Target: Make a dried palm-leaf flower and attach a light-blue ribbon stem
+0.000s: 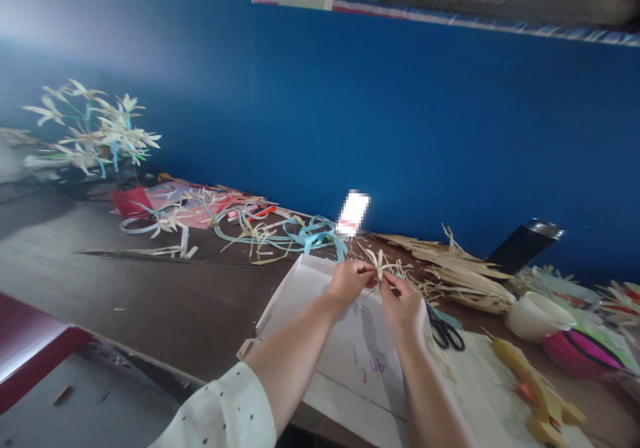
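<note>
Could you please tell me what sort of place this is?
Probably a handicraft workspace, judging by the pale, handmade-looking flowers, the dry, leaf-like strips and what looks like a yellow glue gun.

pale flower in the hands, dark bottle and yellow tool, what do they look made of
Pale flower: probably dried leaf or husk, matte, in thin strips. Dark bottle: perhaps coated metal, its end shiny. Yellow tool: likely moulded plastic, evenly coloured; exact finish unclear.
</note>
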### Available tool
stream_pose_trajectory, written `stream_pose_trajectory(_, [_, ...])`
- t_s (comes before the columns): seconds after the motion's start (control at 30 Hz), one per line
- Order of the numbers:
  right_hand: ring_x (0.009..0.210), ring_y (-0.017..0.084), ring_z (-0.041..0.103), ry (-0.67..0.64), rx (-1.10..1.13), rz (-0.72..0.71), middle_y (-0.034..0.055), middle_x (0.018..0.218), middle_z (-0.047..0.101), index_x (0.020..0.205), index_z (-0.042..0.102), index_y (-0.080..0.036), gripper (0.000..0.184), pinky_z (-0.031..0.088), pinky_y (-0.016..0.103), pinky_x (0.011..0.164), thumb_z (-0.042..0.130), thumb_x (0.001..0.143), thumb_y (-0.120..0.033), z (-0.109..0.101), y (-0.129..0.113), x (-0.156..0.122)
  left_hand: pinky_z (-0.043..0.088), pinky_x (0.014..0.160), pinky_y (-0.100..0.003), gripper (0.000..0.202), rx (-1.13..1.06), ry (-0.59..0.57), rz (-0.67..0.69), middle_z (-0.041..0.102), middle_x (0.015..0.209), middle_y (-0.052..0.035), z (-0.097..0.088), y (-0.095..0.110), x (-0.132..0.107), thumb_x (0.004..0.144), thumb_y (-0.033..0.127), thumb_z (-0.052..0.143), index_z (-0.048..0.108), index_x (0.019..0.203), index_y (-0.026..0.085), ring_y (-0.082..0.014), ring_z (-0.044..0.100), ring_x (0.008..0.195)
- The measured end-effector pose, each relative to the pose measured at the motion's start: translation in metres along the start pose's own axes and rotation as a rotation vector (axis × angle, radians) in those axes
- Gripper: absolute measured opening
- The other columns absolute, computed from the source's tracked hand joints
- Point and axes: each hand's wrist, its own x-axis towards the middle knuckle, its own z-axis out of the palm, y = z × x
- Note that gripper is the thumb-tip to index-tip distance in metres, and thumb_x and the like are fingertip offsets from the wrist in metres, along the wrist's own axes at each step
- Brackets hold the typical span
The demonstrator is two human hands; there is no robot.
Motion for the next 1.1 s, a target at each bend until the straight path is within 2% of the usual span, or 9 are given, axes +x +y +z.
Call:
stream_pose_trajectory(0.27, [0.062,0.019,0.059,0.005,-0.030,-0.010,0.0090,0.080,0.067,0.090,0.073,-0.016,0.039,0.044,0.030,0.062,0.050,0.074,-0.043,0.0008,-0.0014,-0.0001,0.044,0.060,-0.020,0.021,0.262,-0.017,0.114,0.066,0.067,-0.0016,-0.0018,0.0030,-0.0047,0.072,0.023,0.053,0.070,0.080,0.015,-0.0111,0.058,0.062])
stream_pose_trajectory(0.43, [0.063,0.018,0.059,0.011,-0.067,-0.005,0.0072,0.079,0.066,0.088,0.073,-0.018,0.036,0.042,0.029,0.062,0.049,0.074,-0.042,0.0023,-0.0016,-0.0012,0.040,0.059,-0.019,0.020,0.377,-0.011,0.190,0.063,0.063,0.0002,-0.0022,0.0056,-0.0072,0.074,0.025,0.050,0.067,0.069,0.015,-0.0107,0.056,0.062])
stream_pose_trajectory(0.77, [0.061,0.017,0.056,0.026,-0.105,-0.077,0.0056,0.073,0.063,0.082,0.071,-0.018,0.033,0.040,0.027,0.059,0.047,0.077,-0.039,0.0044,0.0009,-0.0038,0.038,0.058,-0.020,0.019,0.400,-0.004,0.193,0.063,0.063,0.0003,-0.0007,0.0072,-0.0087,0.074,0.024,0.051,0.068,0.070,0.016,-0.0108,0.055,0.062])
stream_pose_trajectory(0.9, [0.062,0.017,0.056,0.018,-0.104,-0.099,0.0062,0.075,0.063,0.086,0.072,-0.018,0.034,0.040,0.027,0.060,0.046,0.077,-0.039,0.0033,0.0010,-0.0038,0.039,0.058,-0.020,0.018,0.360,0.009,0.180,0.063,0.062,0.0006,-0.0006,0.0082,-0.0087,0.074,0.024,0.053,0.068,0.070,0.016,-0.0105,0.055,0.061])
stream_pose_trajectory(1.0, [0.063,0.018,0.058,-0.014,-0.046,-0.051,0.0075,0.077,0.066,0.096,0.071,-0.017,0.039,0.042,0.028,0.061,0.047,0.075,-0.039,-0.0001,-0.0020,-0.0029,0.043,0.061,-0.020,0.016,0.260,0.022,0.127,0.064,0.065,0.0000,0.0002,0.0062,-0.0062,0.073,0.023,0.054,0.068,0.074,0.015,-0.0108,0.057,0.062])
stream_pose_trajectory(1.1, [0.057,0.018,0.059,-0.031,0.046,0.074,0.0064,0.076,0.068,0.105,0.068,-0.016,0.044,0.044,0.029,0.060,0.051,0.073,-0.040,-0.0039,-0.0046,-0.0013,0.045,0.062,-0.021,0.016,0.197,0.044,0.098,0.065,0.067,-0.0007,0.0005,0.0047,-0.0036,0.073,0.025,0.057,0.068,0.076,0.014,-0.0111,0.058,0.063])
